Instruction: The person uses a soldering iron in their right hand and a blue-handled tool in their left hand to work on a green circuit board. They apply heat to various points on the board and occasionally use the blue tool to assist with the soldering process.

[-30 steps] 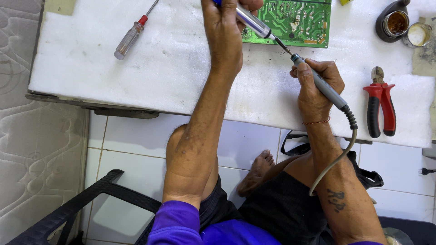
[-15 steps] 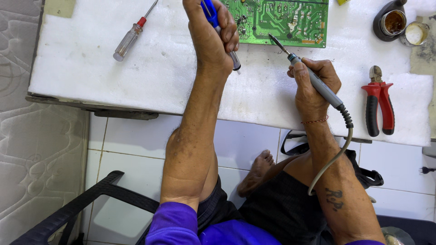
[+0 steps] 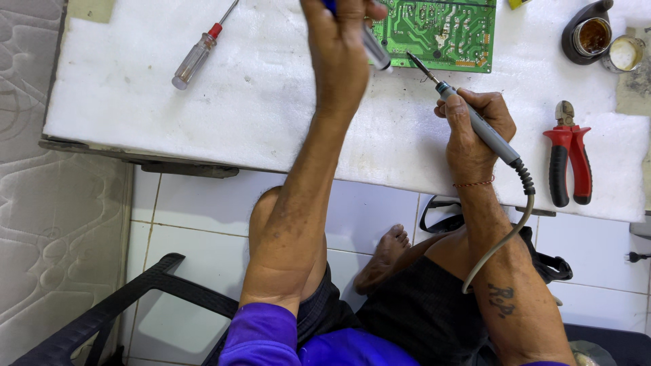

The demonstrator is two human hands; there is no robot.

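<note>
While both hands work over the white tabletop (image 3: 224, 115), a green circuit board (image 3: 447, 34) lies at its far edge.

The right hand (image 3: 475, 132) has its grip clenched round a grey soldering iron (image 3: 478, 125), whose dark tip slants up to touch the board's near edge and whose grey cord trails back past the wrist. The left hand (image 3: 339, 47) is raised just left of the board, its grip closed on a blue-and-silver tool (image 3: 373, 47) with a pale end pointing down at the board's corner. A clear-handled screwdriver (image 3: 196, 51) with a red collar lies well apart to the left. Red-handled cutters (image 3: 568, 159) rest near the right hand. Two round open tins (image 3: 600, 37) sit at the far right corner, one dark with brown contents, one pale; no labels can be made out.
</note>
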